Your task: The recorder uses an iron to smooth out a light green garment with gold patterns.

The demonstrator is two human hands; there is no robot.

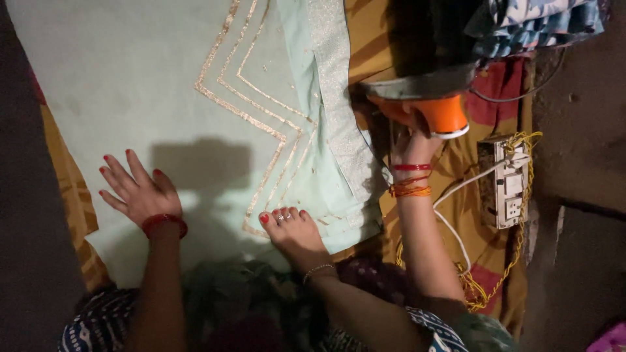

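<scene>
1. The left hand [134,189] lies flat with its fingers spread on the pale green cloth [143,85], holding nothing, only pressing on the fabric.
2. The right hand [409,133] is wrapped around the handle of the orange iron [433,98]; the fingers look closed on it, though shadow hides part of the hold.
3. The iron stands tipped up on the mustard sheet [372,39], just off the cloth's silver border [332,78], which runs along the inner side of that hand.
4. Between the two hands, a bare foot [293,228] rests on the cloth's near edge, beside the gold zigzag trim [261,111].
5. Outward of the iron hand sits a switch board [505,182], with a white cord [456,189] and a yellow cord [495,280] trailing near the forearm.
6. Beyond the iron lies a pile of folded printed fabric [535,23].
</scene>
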